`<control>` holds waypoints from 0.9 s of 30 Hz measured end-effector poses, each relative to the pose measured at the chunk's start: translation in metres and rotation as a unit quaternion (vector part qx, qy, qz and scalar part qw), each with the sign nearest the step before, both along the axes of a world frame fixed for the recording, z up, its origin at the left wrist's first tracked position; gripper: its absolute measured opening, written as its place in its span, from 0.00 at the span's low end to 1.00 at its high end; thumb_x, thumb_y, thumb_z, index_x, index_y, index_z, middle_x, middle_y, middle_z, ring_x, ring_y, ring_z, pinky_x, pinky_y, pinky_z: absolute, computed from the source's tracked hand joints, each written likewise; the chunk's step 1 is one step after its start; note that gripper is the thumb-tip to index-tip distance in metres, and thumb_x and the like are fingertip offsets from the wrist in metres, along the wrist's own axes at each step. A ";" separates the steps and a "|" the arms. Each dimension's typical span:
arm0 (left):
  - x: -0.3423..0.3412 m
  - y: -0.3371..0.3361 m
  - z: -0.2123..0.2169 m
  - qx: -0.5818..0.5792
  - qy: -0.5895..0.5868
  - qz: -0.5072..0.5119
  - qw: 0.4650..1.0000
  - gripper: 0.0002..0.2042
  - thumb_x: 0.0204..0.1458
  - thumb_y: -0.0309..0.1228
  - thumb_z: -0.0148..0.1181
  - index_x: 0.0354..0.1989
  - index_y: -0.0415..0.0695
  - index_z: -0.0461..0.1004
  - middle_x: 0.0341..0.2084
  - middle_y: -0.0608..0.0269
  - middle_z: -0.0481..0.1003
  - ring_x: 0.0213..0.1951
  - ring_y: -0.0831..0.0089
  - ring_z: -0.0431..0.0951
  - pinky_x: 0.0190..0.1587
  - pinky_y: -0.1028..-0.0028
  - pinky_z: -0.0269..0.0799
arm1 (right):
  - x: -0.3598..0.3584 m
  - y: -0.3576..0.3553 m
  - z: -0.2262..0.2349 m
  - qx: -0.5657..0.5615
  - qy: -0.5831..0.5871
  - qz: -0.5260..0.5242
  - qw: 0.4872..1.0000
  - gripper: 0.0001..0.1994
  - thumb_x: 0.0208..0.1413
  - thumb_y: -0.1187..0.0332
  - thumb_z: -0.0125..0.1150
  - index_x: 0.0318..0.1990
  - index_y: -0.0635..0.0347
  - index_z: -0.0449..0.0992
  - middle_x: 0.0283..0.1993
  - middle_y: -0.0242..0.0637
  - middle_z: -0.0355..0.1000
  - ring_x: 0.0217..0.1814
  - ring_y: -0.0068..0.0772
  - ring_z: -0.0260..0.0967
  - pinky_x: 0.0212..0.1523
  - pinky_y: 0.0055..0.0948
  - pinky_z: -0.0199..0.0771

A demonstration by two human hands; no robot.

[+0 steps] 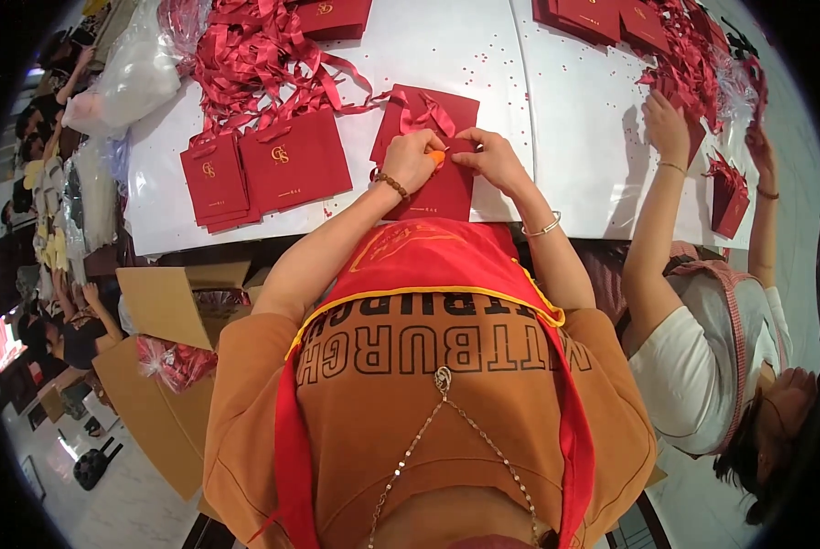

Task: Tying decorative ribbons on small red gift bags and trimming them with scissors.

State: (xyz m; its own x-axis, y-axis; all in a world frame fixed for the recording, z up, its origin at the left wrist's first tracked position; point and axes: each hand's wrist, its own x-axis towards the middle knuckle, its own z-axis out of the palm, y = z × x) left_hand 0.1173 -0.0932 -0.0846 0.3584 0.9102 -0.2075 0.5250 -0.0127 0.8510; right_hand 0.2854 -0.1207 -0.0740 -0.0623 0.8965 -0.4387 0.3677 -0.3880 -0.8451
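A dark red paper gift bag [444, 197] lies on the table right in front of me, with another red bag [460, 102] behind it. Loops of red ribbon [433, 114] rest on the bags. My left hand [412, 165] is closed in a pinch at the bag's upper part, and a small orange piece [437, 157] shows at its fingertips; its kind I cannot make out. Opposite it, my right hand [494, 160] pinches the upper edge of the same bag. The two sets of fingertips nearly meet, and they hide the spot between them.
Red bags [298, 165] lie left of my hands, below a tangled heap of red ribbon [245, 64]. Small red dots litter the white table [570, 128]. On the right a co-worker's hands [668, 128] handle red bags. An opened cardboard box [158, 302] stands at lower left.
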 end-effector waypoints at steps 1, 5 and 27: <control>0.001 0.000 -0.001 0.014 0.008 -0.007 1.000 0.06 0.40 0.25 0.57 0.28 0.40 0.75 0.22 0.55 0.76 0.26 0.64 0.77 0.29 0.70 0.71 | -0.001 0.000 0.000 0.000 0.000 0.000 1.000 0.12 0.45 0.72 0.63 0.40 0.62 0.73 0.25 0.29 0.67 0.25 0.17 0.62 0.25 0.19 0.65; 0.004 -0.005 0.001 0.080 0.028 0.004 0.996 0.06 0.38 0.26 0.56 0.26 0.40 0.74 0.21 0.55 0.75 0.24 0.62 0.76 0.29 0.68 0.71 | -0.003 -0.002 0.003 0.025 -0.001 -0.006 1.000 0.13 0.46 0.71 0.63 0.40 0.62 0.73 0.24 0.28 0.65 0.24 0.16 0.59 0.23 0.19 0.61; 0.010 -0.004 -0.006 -0.009 -0.029 0.052 0.998 0.11 0.39 0.25 0.57 0.35 0.42 0.72 0.20 0.56 0.75 0.26 0.63 0.76 0.30 0.68 0.70 | -0.005 -0.002 -0.005 0.063 0.001 0.000 0.998 0.12 0.49 0.73 0.58 0.43 0.61 0.73 0.24 0.26 0.64 0.23 0.15 0.57 0.23 0.18 0.60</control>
State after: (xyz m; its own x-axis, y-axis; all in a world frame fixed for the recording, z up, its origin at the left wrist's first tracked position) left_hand 0.1270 -0.0977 -0.0902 0.2743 0.9394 -0.2057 0.4727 0.0546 0.8796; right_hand 0.2807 -0.1223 -0.0791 -0.0633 0.9443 -0.3231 0.3651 -0.2794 -0.8881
